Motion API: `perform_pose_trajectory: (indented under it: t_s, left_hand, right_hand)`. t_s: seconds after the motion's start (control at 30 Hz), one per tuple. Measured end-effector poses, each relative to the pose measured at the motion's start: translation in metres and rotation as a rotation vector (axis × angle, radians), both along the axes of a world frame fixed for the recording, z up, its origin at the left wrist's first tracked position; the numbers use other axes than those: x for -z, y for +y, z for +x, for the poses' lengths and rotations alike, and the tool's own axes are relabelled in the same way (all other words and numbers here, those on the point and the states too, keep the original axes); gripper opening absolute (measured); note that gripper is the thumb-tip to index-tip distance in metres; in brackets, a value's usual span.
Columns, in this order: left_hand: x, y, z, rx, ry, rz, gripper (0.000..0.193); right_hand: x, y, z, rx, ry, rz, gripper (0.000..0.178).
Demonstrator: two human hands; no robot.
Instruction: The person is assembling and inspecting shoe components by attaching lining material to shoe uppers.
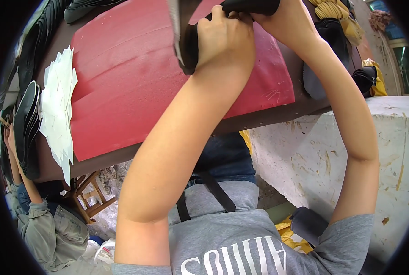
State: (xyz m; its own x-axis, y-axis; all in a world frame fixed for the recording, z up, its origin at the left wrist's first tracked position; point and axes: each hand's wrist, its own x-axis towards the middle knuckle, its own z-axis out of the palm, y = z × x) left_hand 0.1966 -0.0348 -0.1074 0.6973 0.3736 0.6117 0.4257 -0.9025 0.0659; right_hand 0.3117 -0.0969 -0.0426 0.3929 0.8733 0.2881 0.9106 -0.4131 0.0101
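My left hand (225, 34) is closed above the red sheet (126, 78), its fingers curled at a dark, bendable shoe-part-like piece (191, 50). That piece has a greyish face and hangs along the hand's left side, blurred at its edge. At the top edge my right hand (282, 20) is closed on a black, smooth, curved piece (255, 5). The frame cuts off part of that hand and its fingertips are hidden. Whether both hands grip one single piece, I cannot tell.
White thin cut pieces (58, 110) overlap left of the red sheet on the brown table (135, 153). Black insole-like stacks (28, 123) stand farther left, near another person's arm (28, 183). More dark pieces (328, 41) and yellow bundles (337, 18) lie right. A white block (323, 156) stands near right.
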Motion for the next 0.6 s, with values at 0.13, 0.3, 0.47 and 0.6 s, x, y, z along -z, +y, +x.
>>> perform_pose_trajectory:
  t_s: [0.13, 0.3, 0.47, 0.6]
  left_hand:
    - [-0.025, 0.024, -0.01, 0.03, 0.345, 0.016, 0.016]
    - [-0.04, 0.029, -0.056, 0.128, 0.286, 0.413, 0.006]
    - [-0.039, 0.006, -0.063, 0.002, 0.547, 0.532, 0.007]
    - [-0.025, 0.013, -0.059, 0.012, 0.43, 0.601, 0.012]
  right_hand:
    - [0.007, 0.003, 0.013, -0.06, 0.15, 0.224, 0.015]
    - [0.017, 0.001, -0.02, 0.143, 0.794, 0.416, 0.01]
    - [0.022, 0.001, -0.048, 0.286, 0.993, 0.475, 0.011]
    - [0.041, -0.006, -0.036, 0.145, 0.959, 0.544, 0.014]
